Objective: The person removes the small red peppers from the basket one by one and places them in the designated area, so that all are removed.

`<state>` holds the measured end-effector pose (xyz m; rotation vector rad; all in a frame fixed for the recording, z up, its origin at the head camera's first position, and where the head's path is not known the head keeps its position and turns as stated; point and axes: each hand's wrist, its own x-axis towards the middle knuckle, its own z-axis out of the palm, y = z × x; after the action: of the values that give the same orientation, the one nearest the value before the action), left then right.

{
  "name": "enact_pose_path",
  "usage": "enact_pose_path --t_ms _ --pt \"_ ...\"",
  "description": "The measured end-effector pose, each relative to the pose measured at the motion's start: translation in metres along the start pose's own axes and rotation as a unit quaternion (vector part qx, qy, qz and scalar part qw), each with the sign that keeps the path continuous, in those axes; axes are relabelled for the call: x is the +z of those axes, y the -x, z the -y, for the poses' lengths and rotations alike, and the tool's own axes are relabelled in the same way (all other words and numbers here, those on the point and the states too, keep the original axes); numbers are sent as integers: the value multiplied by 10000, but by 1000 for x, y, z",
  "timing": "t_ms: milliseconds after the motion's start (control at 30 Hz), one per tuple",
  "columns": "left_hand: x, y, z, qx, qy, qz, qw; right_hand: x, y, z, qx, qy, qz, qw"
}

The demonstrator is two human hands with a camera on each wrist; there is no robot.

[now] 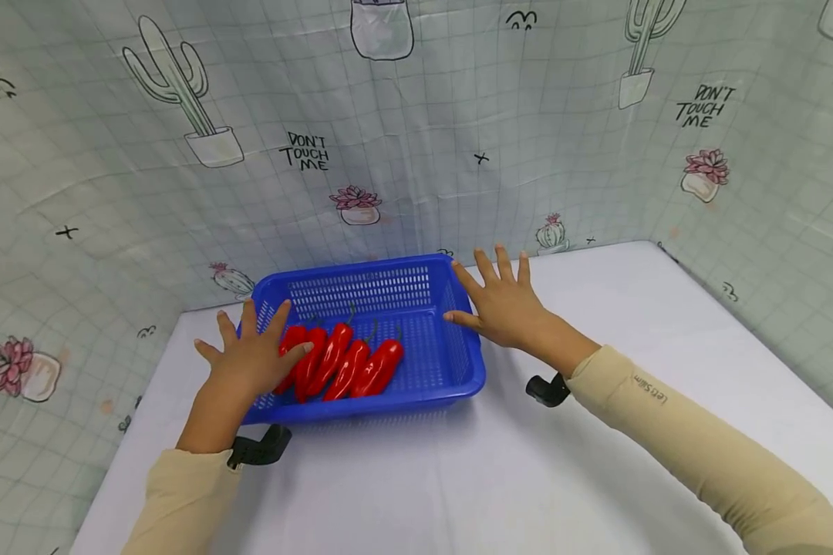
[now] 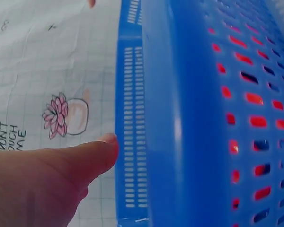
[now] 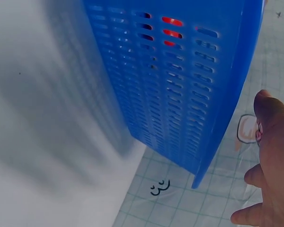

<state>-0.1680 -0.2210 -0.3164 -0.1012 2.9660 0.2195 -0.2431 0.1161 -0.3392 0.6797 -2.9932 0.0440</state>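
A blue plastic basket (image 1: 416, 397) with slotted walls stands on the white table, and several red chili peppers (image 1: 378, 368) with green stems lie in its left half. Over the basket's left side my left hand (image 1: 246, 361) is spread, fingers straight, holding nothing. My right hand (image 1: 503, 308) is spread too, near the basket's right rim, with its thumb over that rim. In the left wrist view the left thumb (image 2: 92, 158) shows beside the basket's rim; contact cannot be told. The right wrist view has the right hand (image 3: 277, 156) apart from the basket wall (image 3: 180, 90).
The white table (image 1: 389, 493) reaches forward and to the right of the basket. Behind it and at both sides hangs a pale gridded cloth (image 1: 416, 154) with cactus prints. A black wrist mount (image 1: 262, 447) sits below the left wrist, another black mount (image 1: 548, 390) below the right.
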Motion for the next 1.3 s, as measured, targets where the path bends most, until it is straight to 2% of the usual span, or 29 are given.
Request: enact_pose_path --t_ms 133,400,567,733,900,1000,1100,1233,1300 --pt "-1 1 6 -34 23 40 10000 -2 -1 -1 -27 -40 114 9999" --pt "-3 -2 13 -55 163 137 9998 -9 -1 -5 57 -89 76 9999" --pt "-1 -7 23 -100 160 225 9996 -10 1 -7 77 -108 50 9999" --pt "-2 -16 35 -49 277 184 9994 -11 4 -8 122 -202 135 9996" --pt "0 -20 45 -54 485 464 9977 -12 6 -12 223 -350 201 9989" --pt "2 -22 51 98 734 628 9953 -12 7 -16 299 -436 192 9984" --pt "5 -25 57 394 1110 605 9912 -11 9 -18 322 -516 222 9979" --pt "10 -28 61 822 1407 268 9863 -8 12 -18 320 -649 279 9970" --pt "12 -28 62 927 1412 97 9856 -7 13 -18 316 -695 280 9967"
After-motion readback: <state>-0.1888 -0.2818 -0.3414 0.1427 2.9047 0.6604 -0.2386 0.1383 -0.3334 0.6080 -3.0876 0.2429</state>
